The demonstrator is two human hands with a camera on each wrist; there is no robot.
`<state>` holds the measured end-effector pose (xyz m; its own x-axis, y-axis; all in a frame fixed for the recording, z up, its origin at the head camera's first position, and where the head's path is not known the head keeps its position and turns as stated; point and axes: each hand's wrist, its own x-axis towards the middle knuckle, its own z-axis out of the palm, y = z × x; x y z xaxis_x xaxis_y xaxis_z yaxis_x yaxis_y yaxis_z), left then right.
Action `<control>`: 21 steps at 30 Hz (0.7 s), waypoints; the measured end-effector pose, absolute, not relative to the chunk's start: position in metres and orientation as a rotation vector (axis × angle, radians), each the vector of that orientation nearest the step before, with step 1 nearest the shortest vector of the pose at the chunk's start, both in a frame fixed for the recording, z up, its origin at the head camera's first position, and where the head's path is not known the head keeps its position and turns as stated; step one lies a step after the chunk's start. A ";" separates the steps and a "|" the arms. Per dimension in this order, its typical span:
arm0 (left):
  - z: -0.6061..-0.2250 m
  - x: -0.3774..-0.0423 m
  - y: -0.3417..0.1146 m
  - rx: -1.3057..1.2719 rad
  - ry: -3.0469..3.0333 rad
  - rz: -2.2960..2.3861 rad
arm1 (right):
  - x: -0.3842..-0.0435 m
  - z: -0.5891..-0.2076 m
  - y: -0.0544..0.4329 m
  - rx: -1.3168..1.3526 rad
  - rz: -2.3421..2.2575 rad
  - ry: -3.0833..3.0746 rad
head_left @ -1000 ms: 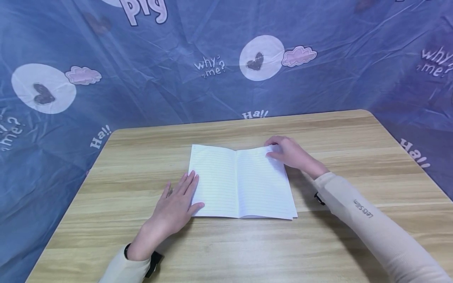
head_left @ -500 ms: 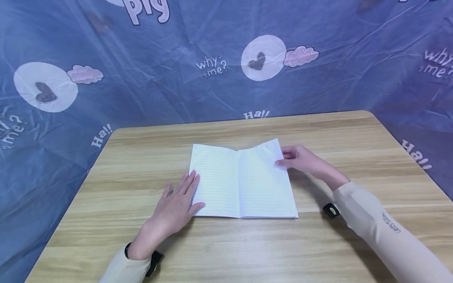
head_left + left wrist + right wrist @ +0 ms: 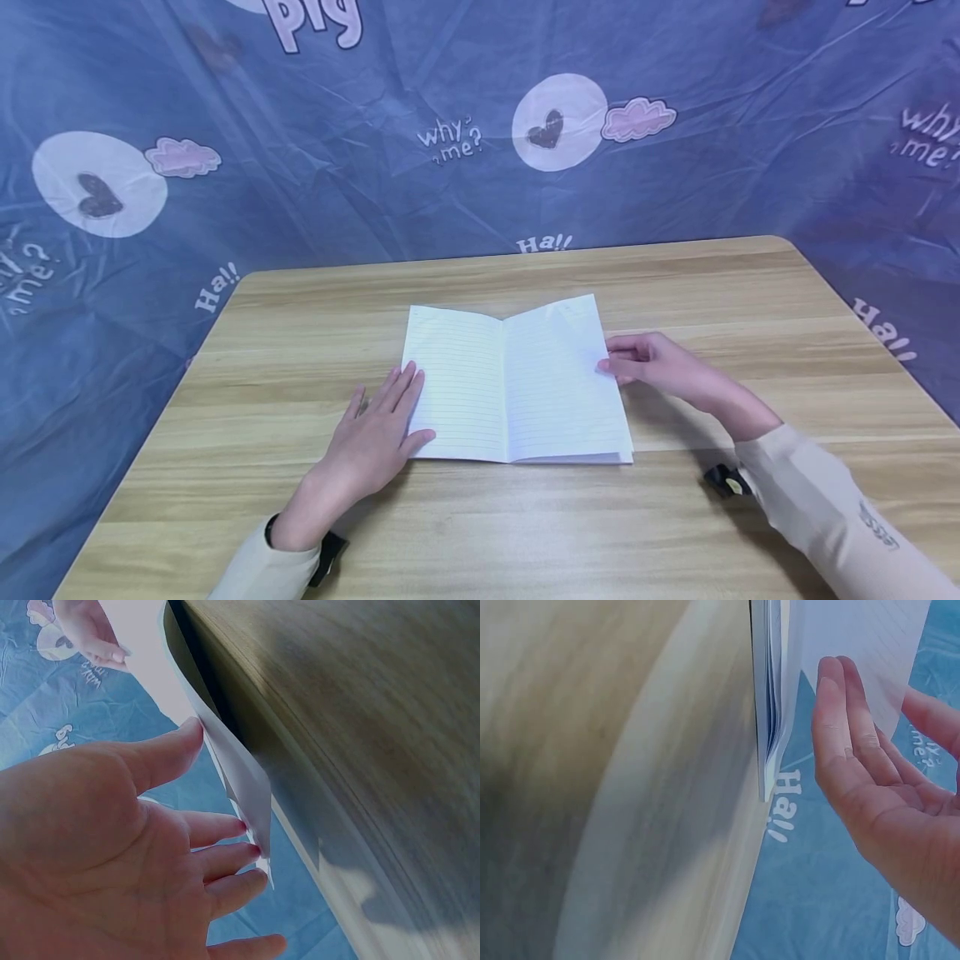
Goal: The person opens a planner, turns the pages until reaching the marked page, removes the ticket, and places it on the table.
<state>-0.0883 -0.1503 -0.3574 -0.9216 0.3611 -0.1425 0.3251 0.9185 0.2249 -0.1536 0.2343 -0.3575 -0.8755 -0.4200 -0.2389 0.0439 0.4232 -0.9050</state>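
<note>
An open notebook (image 3: 457,383) with lined white pages lies on the table. My left hand (image 3: 371,442) rests on its left edge, fingers spread and nearly straight. In the left wrist view, the left hand's thumb and fingertips touch the notebook's edge. My right hand (image 3: 663,367) pinches a right-hand page (image 3: 562,375) at its outer edge, between thumb and fingers. That page is lifted, and a gap shows beneath its lower edge. The right wrist view shows the raised page (image 3: 870,652) between the thumb and fingers, apart from the stack of pages (image 3: 776,682) below.
The wooden table (image 3: 510,533) extends around the notebook on all sides. Behind it hangs a blue printed cloth (image 3: 337,167), also seen past the table's right edge. Black straps circle both wrists, near the light sleeves.
My right hand has moved from the page's top right corner down along its right edge, toward me. The page's upper corner now stands raised. The left hand has stayed in place.
</note>
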 end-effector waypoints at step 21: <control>-0.356 -0.088 -0.152 0.518 2.911 0.310 | -0.139 -0.350 0.192 -0.625 -1.675 2.145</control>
